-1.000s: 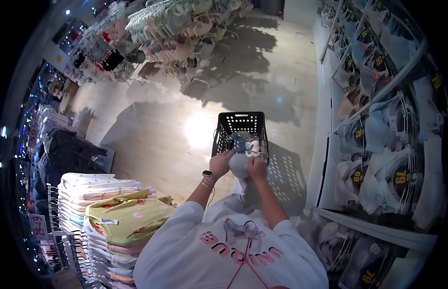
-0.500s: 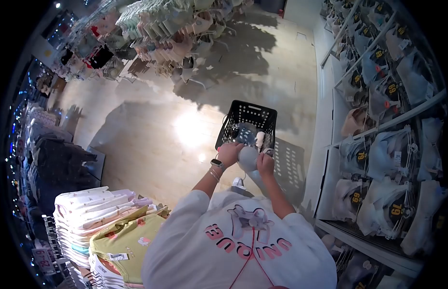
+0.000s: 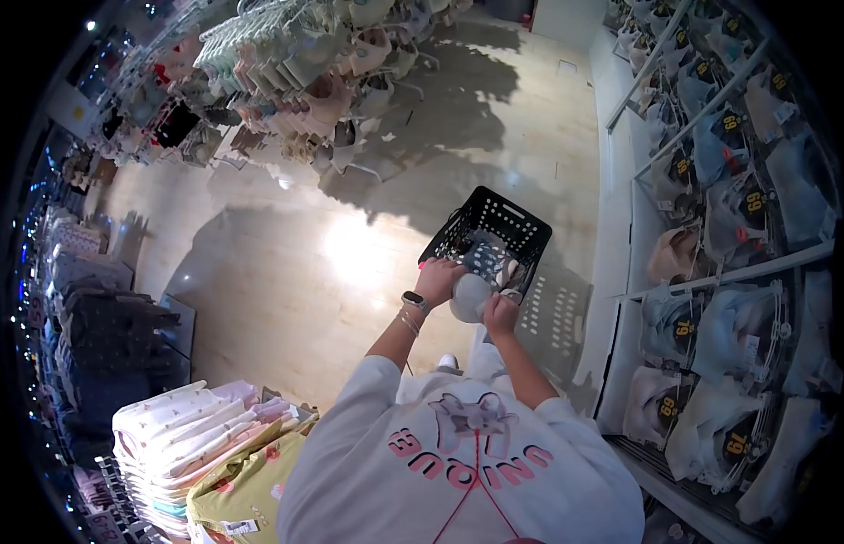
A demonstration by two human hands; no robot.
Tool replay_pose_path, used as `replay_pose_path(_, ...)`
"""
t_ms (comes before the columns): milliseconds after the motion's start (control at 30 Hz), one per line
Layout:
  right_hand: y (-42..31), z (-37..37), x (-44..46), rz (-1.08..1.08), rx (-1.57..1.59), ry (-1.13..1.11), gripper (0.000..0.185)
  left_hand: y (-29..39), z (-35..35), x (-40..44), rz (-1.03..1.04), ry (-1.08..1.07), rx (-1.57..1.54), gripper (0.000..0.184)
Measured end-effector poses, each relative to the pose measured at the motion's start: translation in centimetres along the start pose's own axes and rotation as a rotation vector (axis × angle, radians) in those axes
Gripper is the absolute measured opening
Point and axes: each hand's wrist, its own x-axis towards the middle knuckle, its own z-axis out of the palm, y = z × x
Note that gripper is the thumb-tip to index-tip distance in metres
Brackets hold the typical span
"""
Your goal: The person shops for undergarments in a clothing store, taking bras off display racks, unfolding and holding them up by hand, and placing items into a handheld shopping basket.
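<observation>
A light grey bra with a smooth, rounded cup (image 3: 470,297) is spread between my hands, just at the near edge of a black shopping basket (image 3: 534,228). My left hand (image 3: 438,281) is closed at the bra's left side, by the basket's near-left corner; whether it also touches the rim is hidden. On the right, my right hand (image 3: 502,314) is closed around the bra's other end. Inside the basket lie a greyish bundle (image 3: 485,249) and a small pale item that I cannot make out.
Shelving with hanging bras (image 3: 735,326) runs along my right. A rack of small hanging garments (image 3: 286,63) stands ahead to the left. Near my left elbow are folded pale tops (image 3: 181,426) and a yellow-green top (image 3: 245,476). Dark clothing (image 3: 109,335) hangs farther left.
The basket has turned and shifted to the right in view, its far end swinging most. Both hands stay closed at the grey bra. The surroundings have shifted slightly with my head.
</observation>
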Motion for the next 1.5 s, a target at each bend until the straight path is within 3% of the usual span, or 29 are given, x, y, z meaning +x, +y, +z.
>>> replay_pose_path(633,13.8,-1.8,21.9,-0.093,0.061,0.024,0.028,0.4,3.6,23.5,-0.087,0.026,0.011,0.029)
replay_pose_path(1367,21.1,1.0,43.2,0.167,0.135,-0.171,0.031,-6.5,5.1,43.5,-0.1,0.082,-0.071,0.033)
replay_pose_path(1500,22.2,1.4,46.6,0.173,0.106,-0.215,0.031,-8.1,5.0,46.7,-0.162,-0.06,-0.041,0.035)
